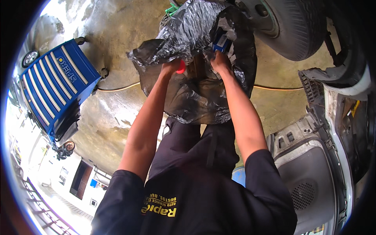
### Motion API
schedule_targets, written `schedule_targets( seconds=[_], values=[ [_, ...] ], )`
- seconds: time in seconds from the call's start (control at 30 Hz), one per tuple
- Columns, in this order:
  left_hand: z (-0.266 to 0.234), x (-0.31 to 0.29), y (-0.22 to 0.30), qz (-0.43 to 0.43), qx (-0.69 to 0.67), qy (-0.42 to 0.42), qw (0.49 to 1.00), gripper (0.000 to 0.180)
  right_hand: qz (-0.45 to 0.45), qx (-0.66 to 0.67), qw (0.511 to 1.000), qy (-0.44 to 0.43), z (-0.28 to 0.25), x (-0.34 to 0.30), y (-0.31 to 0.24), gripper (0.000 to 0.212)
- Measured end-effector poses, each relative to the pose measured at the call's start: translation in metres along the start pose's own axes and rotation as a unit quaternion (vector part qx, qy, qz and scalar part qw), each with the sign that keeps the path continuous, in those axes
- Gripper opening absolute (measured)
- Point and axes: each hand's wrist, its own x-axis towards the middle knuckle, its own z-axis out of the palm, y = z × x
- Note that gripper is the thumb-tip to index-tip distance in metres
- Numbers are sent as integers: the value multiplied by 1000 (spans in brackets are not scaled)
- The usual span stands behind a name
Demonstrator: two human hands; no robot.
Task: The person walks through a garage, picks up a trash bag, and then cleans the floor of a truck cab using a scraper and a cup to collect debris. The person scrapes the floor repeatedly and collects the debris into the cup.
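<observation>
A large black plastic bag point(196, 100) is spread in front of my legs, its mouth gaping and its shiny far side point(192, 29) crumpled upward. My left hand point(170, 68) is closed on the left edge of the bag's mouth. Right beside those fingers shows a round red thing point(181, 66); whether the hand touches it I cannot tell. On the other side of the mouth, my right hand point(220, 62) is closed on the plastic, its fingertips partly hidden. Just beyond it a blue box point(222, 42) with a pale label lies inside the bag. Other brownish contents are in shadow.
A big tyre point(299, 29) stands at the far right. An open vehicle door point(303, 172) with a speaker grille is at my right. To the left is a blue tool cabinet point(58, 84) on casters. A thin hose point(121, 89) crosses the wet concrete floor point(113, 58).
</observation>
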Motion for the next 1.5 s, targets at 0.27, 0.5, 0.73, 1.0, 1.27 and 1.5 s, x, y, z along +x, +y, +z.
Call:
schedule_targets(
  seconds=[0.27,0.5,0.73,1.0,1.27,1.5],
  values=[
    [-3,26,-12,45,3,98,994,68,11,-175,984,-17,53,41,-5,72],
    [-41,16,-1,92,7,173,981,42,15,29,991,129,44,35,0,74],
    [-100,-69,59,87,-130,58,986,56,75,705,667,-226,-116,-77,-5,61],
    [-143,-241,254,500,42,-41,864,96,8,685,710,-163,-191,-242,-29,79],
    [-117,-269,308,436,123,39,891,91,87,650,734,178,-211,-332,36,44],
    [-76,-293,337,461,141,30,876,102,147,416,777,449,-235,-465,140,31]
  ],
)
